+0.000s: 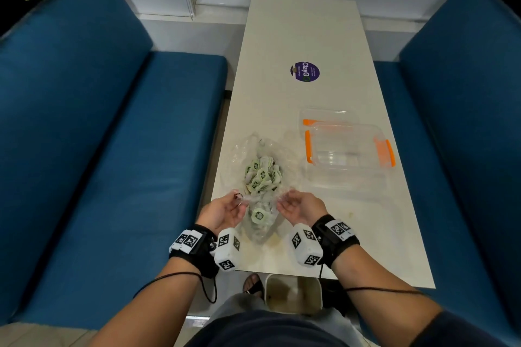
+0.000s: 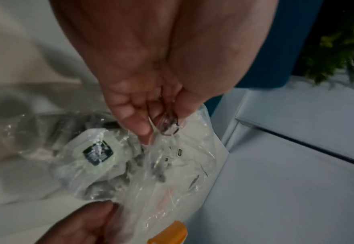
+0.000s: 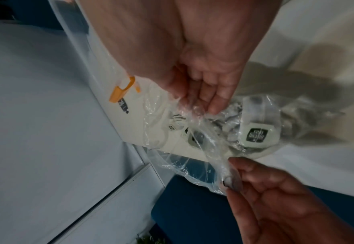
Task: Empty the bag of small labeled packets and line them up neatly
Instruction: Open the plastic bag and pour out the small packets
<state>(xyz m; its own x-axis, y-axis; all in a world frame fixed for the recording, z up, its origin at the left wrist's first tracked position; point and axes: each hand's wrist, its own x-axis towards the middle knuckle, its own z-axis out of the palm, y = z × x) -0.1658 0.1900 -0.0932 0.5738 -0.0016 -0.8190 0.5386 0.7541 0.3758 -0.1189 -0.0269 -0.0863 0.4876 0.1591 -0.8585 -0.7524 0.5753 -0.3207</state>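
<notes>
Pinching the clear bag [image 1: 260,197] at its near end, the left hand [image 1: 222,213] and right hand [image 1: 300,207] each hold one side of the plastic between thumb and fingers. A dark band [image 2: 167,122] sits in the left fingers. The bag lies on the table [image 1: 304,31], near its front edge, with the packets [image 1: 262,175] heaped inside. One packet [image 1: 258,215] lies between the hands. A clear box [image 1: 349,149] with orange clips stands to the right, apart from the bag.
</notes>
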